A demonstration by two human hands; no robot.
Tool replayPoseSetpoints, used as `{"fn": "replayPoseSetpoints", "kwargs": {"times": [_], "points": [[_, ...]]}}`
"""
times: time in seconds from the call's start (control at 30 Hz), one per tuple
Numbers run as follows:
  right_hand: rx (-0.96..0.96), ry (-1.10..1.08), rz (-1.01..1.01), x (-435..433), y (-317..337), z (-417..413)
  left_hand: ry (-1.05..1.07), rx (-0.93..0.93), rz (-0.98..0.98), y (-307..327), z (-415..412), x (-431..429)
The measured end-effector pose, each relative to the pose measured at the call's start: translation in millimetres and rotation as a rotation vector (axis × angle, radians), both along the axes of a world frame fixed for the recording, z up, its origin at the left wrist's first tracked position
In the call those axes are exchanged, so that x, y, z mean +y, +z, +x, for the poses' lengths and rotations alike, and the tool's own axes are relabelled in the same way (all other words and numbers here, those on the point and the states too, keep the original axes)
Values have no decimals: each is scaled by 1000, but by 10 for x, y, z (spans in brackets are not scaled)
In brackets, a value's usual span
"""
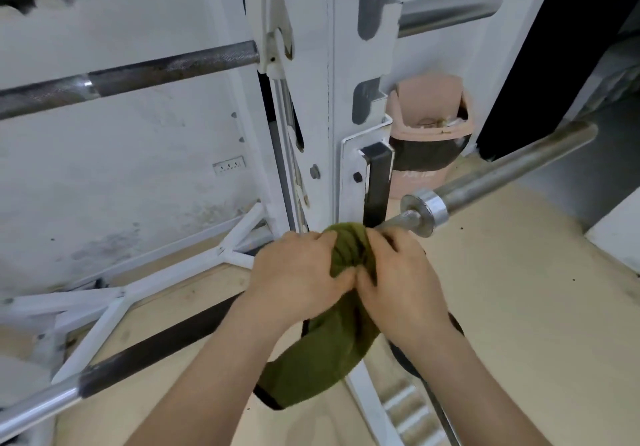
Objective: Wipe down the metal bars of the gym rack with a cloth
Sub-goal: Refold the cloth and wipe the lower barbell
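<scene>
A green cloth (322, 352) is wrapped round the lower barbell (512, 172) where it lies across the white rack upright (318, 106). My left hand (298, 269) and my right hand (398, 272) grip the cloth side by side, thumbs meeting, just left of the bar's chrome collar (424, 210). The cloth's tail hangs below my wrists. The bar's dark knurled part (152, 345) runs down to the left. A second bar (138, 75) rests higher on the rack.
A beige bin (433, 127) with a dark liner stands behind the upright. White frame braces (173, 272) cross the floor at the left. A wall socket (229, 165) sits on the white wall. Another chrome sleeve (450, 9) projects at the top right.
</scene>
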State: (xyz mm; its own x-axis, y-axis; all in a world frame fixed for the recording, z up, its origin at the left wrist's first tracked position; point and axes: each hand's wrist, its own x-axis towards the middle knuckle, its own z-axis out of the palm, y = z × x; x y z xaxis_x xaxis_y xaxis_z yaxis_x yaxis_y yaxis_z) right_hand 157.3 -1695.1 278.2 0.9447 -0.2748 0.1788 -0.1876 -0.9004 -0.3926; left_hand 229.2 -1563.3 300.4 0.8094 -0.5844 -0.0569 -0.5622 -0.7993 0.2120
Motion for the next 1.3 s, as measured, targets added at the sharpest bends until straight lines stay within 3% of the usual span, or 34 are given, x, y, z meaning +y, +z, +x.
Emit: {"fn": "replayPoseSetpoints", "kwargs": {"times": [0.07,0.13,0.23,0.37,0.47,0.67,1.03,1.3], "points": [[-39,24,-48,51,-183,-103,-24,34,161,-186,-7,-100],[-89,13,7,39,-276,-155,3,-77,224,-307,-7,-314],[-172,-25,52,-55,-294,-147,119,-244,145,-339,17,-661],[-262,5,73,-81,-183,-5,114,-211,152,-305,41,-685],[-200,180,48,43,-133,148,71,-196,227,-278,37,-475],[143,519,-164,249,-80,288,80,-205,212,-305,-77,108],[45,508,-356,1278,-246,317,194,-168,217,-311,-227,1177],[68,621,-256,2392,-255,184,215,-129,277,-351,-377,2320]]}}
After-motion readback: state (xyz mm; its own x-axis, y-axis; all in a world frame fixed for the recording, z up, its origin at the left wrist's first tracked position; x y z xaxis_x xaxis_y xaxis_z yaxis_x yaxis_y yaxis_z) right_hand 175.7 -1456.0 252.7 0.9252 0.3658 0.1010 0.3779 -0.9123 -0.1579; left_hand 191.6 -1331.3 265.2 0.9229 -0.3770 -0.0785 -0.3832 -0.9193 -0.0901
